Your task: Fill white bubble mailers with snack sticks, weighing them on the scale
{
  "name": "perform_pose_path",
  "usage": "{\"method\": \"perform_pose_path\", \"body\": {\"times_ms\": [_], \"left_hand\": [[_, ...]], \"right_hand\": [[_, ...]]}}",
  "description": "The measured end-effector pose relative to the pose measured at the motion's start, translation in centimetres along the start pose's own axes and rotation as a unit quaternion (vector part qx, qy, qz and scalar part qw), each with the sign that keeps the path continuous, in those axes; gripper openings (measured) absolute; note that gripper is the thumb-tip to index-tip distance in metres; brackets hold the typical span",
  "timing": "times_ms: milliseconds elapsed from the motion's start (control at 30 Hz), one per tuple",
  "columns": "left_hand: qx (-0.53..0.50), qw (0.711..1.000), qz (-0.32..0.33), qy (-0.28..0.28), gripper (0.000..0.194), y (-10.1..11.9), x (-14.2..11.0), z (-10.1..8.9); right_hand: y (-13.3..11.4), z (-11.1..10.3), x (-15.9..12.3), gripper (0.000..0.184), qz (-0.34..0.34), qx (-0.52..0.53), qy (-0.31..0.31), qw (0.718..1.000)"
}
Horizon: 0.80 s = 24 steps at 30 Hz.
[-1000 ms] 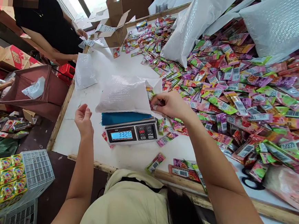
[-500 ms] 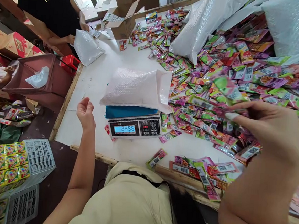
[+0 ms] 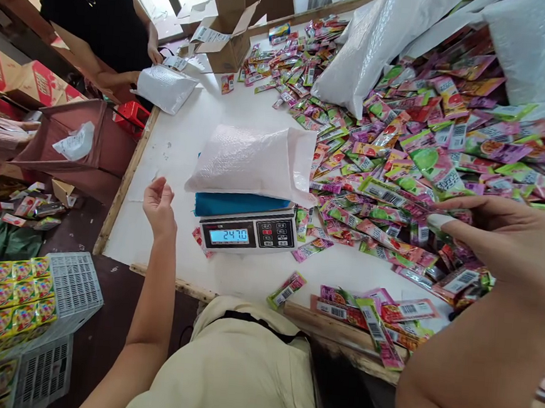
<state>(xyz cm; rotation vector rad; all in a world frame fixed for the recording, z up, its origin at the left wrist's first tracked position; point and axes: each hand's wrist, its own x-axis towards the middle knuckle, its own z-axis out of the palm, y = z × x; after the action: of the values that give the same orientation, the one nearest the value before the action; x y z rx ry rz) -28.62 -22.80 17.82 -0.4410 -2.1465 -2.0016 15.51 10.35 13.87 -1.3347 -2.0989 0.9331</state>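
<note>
A filled white bubble mailer (image 3: 252,161) lies on the blue-topped digital scale (image 3: 251,230), whose lit display reads 2470, possibly with a decimal point. To its left, my left hand (image 3: 159,204) hovers over the white table with fingers curled in and nothing visible in them. At the right, my right hand (image 3: 500,241) pinches a narrow green-and-pink snack sachet (image 3: 389,193) between thumb and fingers, just above the heap of sachets (image 3: 385,150). Whether more than one sachet is in this pinch is hard to make out.
Full bubble mailers (image 3: 354,59) rest on the heap. Loose sachets (image 3: 371,319) lie along the wooden front edge. Across the table, a co-worker's hands hold another mailer (image 3: 166,89) near an open carton (image 3: 226,43). Crates of yellow packs (image 3: 11,290) stand at lower left.
The display has gone from 2456 to 2470. My right hand has dipped slightly, its sachet closer to the heap. The co-worker's mailer has tipped flatter. My left hand stays nearly still.
</note>
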Motion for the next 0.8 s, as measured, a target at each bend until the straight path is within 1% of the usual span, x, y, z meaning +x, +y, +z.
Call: {"method": "perform_pose_path", "body": {"times_ms": [33,100,133,167,200,233,267,300,333,367,400,467,500,567,600,667,733,800], "left_hand": [[0.0,1.0,0.001,-0.001,0.036,0.0,0.0,0.0],[0.001,1.0,-0.001,0.0,0.036,-0.1,0.0,0.0],[0.003,1.0,-0.004,0.001,0.036,-0.1,-0.1,0.0],[0.006,1.0,-0.006,0.002,0.036,-0.2,-0.1,0.2],[0.009,1.0,-0.008,0.002,0.036,-0.2,-0.2,0.3],[0.013,1.0,-0.01,0.001,0.035,-0.1,-0.3,0.6],[0.017,1.0,-0.011,-0.002,0.035,-0.1,-0.3,0.8],[0.019,1.0,-0.011,-0.005,0.036,0.0,-0.4,1.0],[0.02,1.0,-0.01,-0.01,0.036,0.1,-0.5,1.3],[0.019,1.0,-0.009,-0.013,0.036,0.3,-0.5,1.4],[0.018,1.0,-0.008,-0.015,0.037,0.4,-0.5,1.5],[0.019,1.0,-0.009,-0.016,0.038,0.6,-0.5,1.4],[0.024,1.0,-0.01,-0.014,0.038,0.6,-0.4,1.2],[0.037,0.999,-0.011,-0.008,0.039,0.5,-0.3,0.6],[0.042,0.999,-0.011,-0.004,0.039,0.4,-0.2,0.4],[0.047,0.999,-0.015,0.002,0.037,0.1,-0.2,-0.1],[0.051,0.998,-0.022,0.002,0.035,-0.1,-0.3,-0.2],[0.052,0.998,-0.03,-0.002,0.033,-0.2,-0.5,0.2]], "right_hand": [[0.1,0.2,0.2,0.029,0.013,-0.017,-0.01,1.0],[-0.3,0.8,0.6,0.031,0.016,-0.117,0.001,0.993],[-0.9,1.3,0.8,0.031,-0.002,-0.176,0.028,0.984],[-1.9,2.0,0.9,0.031,-0.034,-0.208,0.058,0.976],[-3.3,2.8,1.0,0.031,-0.077,-0.205,0.082,0.972],[-5.0,3.8,1.2,0.032,-0.127,-0.17,0.088,0.973],[-7.0,5.1,1.5,0.033,-0.18,-0.114,0.068,0.975],[-9.0,6.5,1.9,0.033,-0.234,-0.05,0.023,0.971],[-11.1,8.2,2.5,0.034,-0.285,0.005,-0.051,0.957],[-12.9,10.0,3.1,0.04,-0.325,0.054,-0.119,0.937],[-14.6,11.9,3.8,0.047,-0.354,0.098,-0.171,0.914],[-17.0,15.6,5.2,0.055,-0.38,0.148,-0.232,0.883],[-17.8,17.2,5.7,0.054,-0.379,0.161,-0.249,0.877],[-18.5,19.3,6.4,0.047,-0.357,0.164,-0.257,0.883],[-18.5,19.7,6.5,0.041,-0.344,0.159,-0.248,0.892],[-18.2,19.4,6.5,0.033,-0.331,0.148,-0.204,0.909],[-17.5,18.0,6.3,0.029,-0.333,0.15,-0.16,0.917],[-16.8,16.2,6.0,0.031,-0.32,0.168,-0.138,0.922]]}}
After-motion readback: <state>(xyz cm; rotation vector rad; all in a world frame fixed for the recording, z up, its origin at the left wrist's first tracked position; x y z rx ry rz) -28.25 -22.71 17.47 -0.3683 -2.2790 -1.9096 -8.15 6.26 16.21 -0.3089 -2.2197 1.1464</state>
